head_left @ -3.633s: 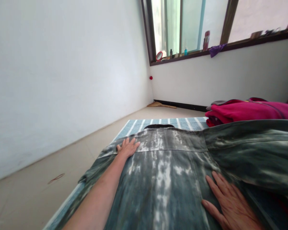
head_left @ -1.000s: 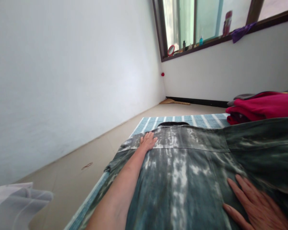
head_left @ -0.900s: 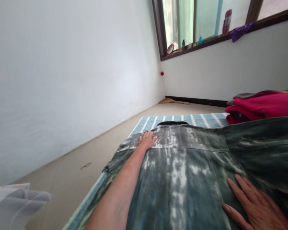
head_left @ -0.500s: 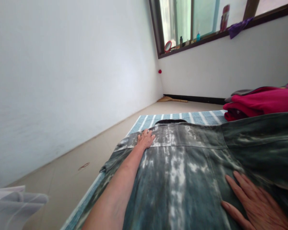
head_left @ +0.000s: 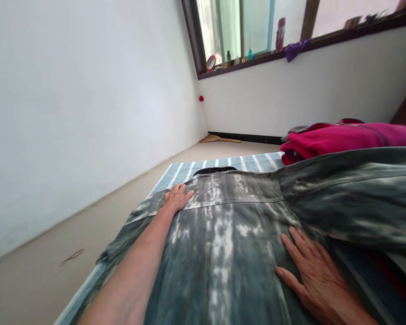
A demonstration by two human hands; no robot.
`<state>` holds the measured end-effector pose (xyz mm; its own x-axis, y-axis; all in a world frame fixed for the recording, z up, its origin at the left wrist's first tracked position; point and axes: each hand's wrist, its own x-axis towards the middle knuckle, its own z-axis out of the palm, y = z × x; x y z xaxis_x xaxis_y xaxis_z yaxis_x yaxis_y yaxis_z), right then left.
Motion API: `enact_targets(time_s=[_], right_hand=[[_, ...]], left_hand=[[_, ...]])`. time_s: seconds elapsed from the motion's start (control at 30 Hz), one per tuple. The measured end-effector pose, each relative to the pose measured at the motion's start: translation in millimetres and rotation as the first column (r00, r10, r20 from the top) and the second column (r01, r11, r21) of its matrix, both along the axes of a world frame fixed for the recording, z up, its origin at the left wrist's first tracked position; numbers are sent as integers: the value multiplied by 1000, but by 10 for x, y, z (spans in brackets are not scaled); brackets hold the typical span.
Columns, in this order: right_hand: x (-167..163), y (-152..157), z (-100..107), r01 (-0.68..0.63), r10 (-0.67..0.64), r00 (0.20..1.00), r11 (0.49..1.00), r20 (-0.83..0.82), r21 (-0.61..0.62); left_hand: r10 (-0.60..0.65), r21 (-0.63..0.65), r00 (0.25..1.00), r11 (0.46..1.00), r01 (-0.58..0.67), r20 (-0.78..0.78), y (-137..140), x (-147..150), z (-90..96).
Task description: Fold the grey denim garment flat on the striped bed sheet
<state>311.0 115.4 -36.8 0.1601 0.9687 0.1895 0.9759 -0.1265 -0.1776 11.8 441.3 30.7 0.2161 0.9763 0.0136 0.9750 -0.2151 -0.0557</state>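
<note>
- Shirt spread back-up on striped mat; 0 folds made.
- Left hand flat, fingers open, near collar.
- Right hand flat, fingers splayed, shirt's right side.
- Pink clothes beyond shirt.

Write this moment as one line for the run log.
left hand: flat on shirt shoulder | right hand: flat on shirt

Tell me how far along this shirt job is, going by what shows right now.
Done: the green tie-dye shirt lies spread back-up on the striped mat, and folded magenta clothes sit stacked beside it. In hand: the left hand presses flat near the shoulder seam, the right hand flat on the body. Left: no fold shows yet; the sleeve lies spread out to the right.
</note>
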Motion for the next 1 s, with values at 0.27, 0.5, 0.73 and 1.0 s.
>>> enact_targets(time_s=[0.27,0.5,0.73,1.0], right_hand=[[-111,62,431,8,-44,986,975,-162,-221],[-135,65,584,-20,-42,974,964,-223,-266],[-141,88,592,-35,-35,963,967,-268,-253],[-116,129,430,-63,-14,941,975,-339,-214]], left_hand=[[-59,44,997,997,60,-42,-330,352,272],[-358,-45,934,932,358,24,-1081,1153,278],[-455,-159,883,869,469,115,-1445,2006,137],[-302,-212,942,920,329,148,-1171,2366,7]])
